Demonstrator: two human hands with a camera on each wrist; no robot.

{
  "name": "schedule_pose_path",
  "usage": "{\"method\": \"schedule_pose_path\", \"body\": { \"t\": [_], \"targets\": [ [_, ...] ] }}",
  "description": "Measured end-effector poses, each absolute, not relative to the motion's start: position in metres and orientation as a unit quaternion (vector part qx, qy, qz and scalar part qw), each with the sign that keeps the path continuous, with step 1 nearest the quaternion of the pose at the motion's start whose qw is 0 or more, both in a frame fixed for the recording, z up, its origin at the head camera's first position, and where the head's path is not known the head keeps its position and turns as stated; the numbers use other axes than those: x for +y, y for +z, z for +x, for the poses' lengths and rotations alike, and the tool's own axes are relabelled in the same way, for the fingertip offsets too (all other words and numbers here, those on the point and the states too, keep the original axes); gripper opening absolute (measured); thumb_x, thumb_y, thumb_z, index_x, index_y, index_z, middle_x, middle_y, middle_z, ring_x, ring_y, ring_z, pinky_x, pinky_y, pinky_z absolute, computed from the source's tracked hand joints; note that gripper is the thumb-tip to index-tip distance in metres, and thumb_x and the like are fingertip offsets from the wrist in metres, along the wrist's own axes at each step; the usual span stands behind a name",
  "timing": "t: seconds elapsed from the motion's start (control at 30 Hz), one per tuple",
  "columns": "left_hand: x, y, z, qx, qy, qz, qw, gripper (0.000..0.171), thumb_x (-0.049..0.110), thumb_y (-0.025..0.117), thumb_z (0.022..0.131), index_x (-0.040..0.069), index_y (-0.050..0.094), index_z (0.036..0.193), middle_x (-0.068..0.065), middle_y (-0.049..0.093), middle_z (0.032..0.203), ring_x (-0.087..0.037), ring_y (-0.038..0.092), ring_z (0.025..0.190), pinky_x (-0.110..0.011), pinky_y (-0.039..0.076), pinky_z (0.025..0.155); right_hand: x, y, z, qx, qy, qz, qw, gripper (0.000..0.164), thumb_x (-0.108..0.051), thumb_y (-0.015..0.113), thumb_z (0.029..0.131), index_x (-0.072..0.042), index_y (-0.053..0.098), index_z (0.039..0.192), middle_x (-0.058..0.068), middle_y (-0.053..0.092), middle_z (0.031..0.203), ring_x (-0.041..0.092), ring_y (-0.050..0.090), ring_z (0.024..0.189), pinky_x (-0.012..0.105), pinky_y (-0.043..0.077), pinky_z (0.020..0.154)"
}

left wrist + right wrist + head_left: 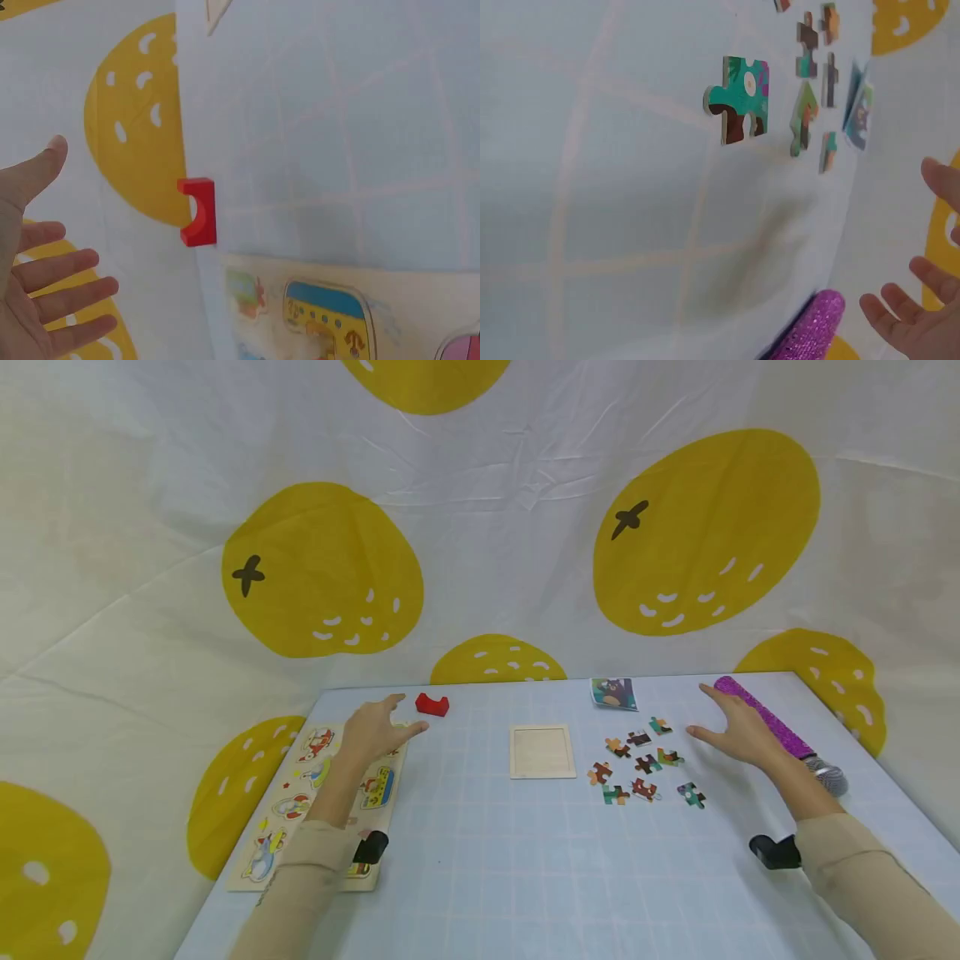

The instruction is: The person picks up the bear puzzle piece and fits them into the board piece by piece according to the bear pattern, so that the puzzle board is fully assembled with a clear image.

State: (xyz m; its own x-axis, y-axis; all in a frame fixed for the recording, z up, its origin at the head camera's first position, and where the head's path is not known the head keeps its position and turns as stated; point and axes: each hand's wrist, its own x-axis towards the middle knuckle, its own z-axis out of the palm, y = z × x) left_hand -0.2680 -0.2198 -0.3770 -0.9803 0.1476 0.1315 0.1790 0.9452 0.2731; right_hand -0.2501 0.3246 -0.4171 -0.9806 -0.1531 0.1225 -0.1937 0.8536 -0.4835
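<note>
My left hand (pixel 372 732) hovers over the wooden picture board (pixel 262 814), thumb and fingers spread, holding nothing. Just beyond its fingertips lies a red arch-shaped block (pixel 432 705), which the left wrist view also shows. On the other side, my right hand (pixel 738 732) is raised with its fingers apart and grips nothing. It is between the scattered jigsaw pieces (pixel 647 764) and a purple glittery microphone (pixel 772 720). One teal and brown jigsaw piece (pixel 739 101) appears large in the right wrist view.
A shallow square wooden tray (pixel 542 752) lies mid-table. Behind the jigsaw pieces sits a small picture card (pixel 613 693) with a bear on it. A white curtain (pixel 510 568) with yellow fruit shapes hangs along the table's back edge.
</note>
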Motion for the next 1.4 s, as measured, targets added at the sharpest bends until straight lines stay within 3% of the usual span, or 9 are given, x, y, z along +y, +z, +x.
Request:
{"method": "schedule_pose_path", "body": {
  "t": [0.13, 0.33, 0.6, 0.83, 1.03, 1.27, 1.4],
  "targets": [
    [-0.202, -0.387, -0.274, -0.974, -0.193, -0.114, 0.040, 0.067, 0.048, 0.066, 0.083, 0.004, 0.052, 0.132, -0.018, 0.065, 0.113, -0.033, 0.059, 0.103, -0.047, 0.050, 0.085, 0.319, -0.422, -0.260, -0.961, 0.263, 0.088, 0.016, 0.079, -0.029, 0.067, 0.087, 0.006, 0.024, 0.144, 0.040, 0.029, 0.137, 0.058, 0.032, 0.119, 0.070, 0.034, 0.089],
    [-0.167, -0.407, -0.281, -0.957, -0.252, -0.139, 0.044, 0.057, 0.039, 0.074, 0.079, 0.005, 0.060, 0.123, -0.016, 0.067, 0.108, -0.028, 0.061, 0.100, -0.041, 0.052, 0.084, 0.305, -0.436, -0.272, -0.958, 0.270, 0.096, -0.001, 0.067, -0.018, 0.063, 0.088, 0.008, 0.030, 0.140, 0.040, 0.037, 0.131, 0.057, 0.044, 0.111, 0.063, 0.042, 0.087],
    [-0.124, -0.434, -0.283, -0.945, -0.294, -0.143, -0.023, 0.056, 0.028, 0.076, 0.079, 0.005, 0.057, 0.127, -0.018, 0.060, 0.123, -0.033, 0.055, 0.114, -0.047, 0.046, 0.094, 0.289, -0.448, -0.278, -0.952, 0.298, 0.071, -0.027, 0.061, -0.015, 0.061, 0.088, 0.007, 0.034, 0.139, 0.038, 0.042, 0.128, 0.053, 0.047, 0.109, 0.058, 0.045, 0.085],
    [-0.098, -0.451, -0.287, -0.957, -0.250, -0.133, -0.071, 0.061, 0.030, 0.077, 0.078, 0.012, 0.056, 0.131, -0.012, 0.056, 0.130, -0.030, 0.050, 0.119, -0.046, 0.041, 0.100, 0.271, -0.459, -0.279, -0.946, 0.310, 0.094, -0.011, 0.055, -0.014, 0.065, 0.087, 0.007, 0.043, 0.133, 0.033, 0.052, 0.119, 0.038, 0.053, 0.091, 0.046, 0.047, 0.075],
    [-0.085, -0.459, -0.286, -0.958, -0.240, -0.130, -0.087, 0.063, 0.027, 0.079, 0.076, 0.008, 0.055, 0.131, -0.012, 0.055, 0.132, -0.030, 0.048, 0.121, -0.044, 0.038, 0.103, 0.260, -0.463, -0.277, -0.946, 0.308, 0.097, -0.008, 0.052, -0.012, 0.065, 0.086, 0.007, 0.047, 0.130, 0.032, 0.054, 0.116, 0.030, 0.050, 0.083, 0.041, 0.044, 0.071],
    [-0.084, -0.468, -0.287, -0.957, -0.246, -0.121, -0.096, 0.072, 0.030, 0.080, 0.074, 0.005, 0.051, 0.135, -0.014, 0.049, 0.139, -0.031, 0.039, 0.132, -0.043, 0.032, 0.108, 0.271, -0.469, -0.283, -0.951, 0.300, 0.070, 0.020, 0.056, -0.007, 0.061, 0.085, 0.011, 0.041, 0.133, 0.039, 0.046, 0.120, 0.048, 0.049, 0.102, 0.059, 0.042, 0.087],
    [-0.086, -0.472, -0.290, -0.953, -0.253, -0.130, -0.103, 0.071, 0.032, 0.078, 0.076, 0.007, 0.050, 0.136, -0.013, 0.043, 0.143, -0.031, 0.034, 0.136, -0.046, 0.029, 0.109, 0.283, -0.476, -0.289, -0.949, 0.313, 0.032, 0.020, 0.058, -0.006, 0.059, 0.083, 0.012, 0.038, 0.134, 0.043, 0.043, 0.122, 0.052, 0.046, 0.106, 0.061, 0.040, 0.090]
  ]
}}
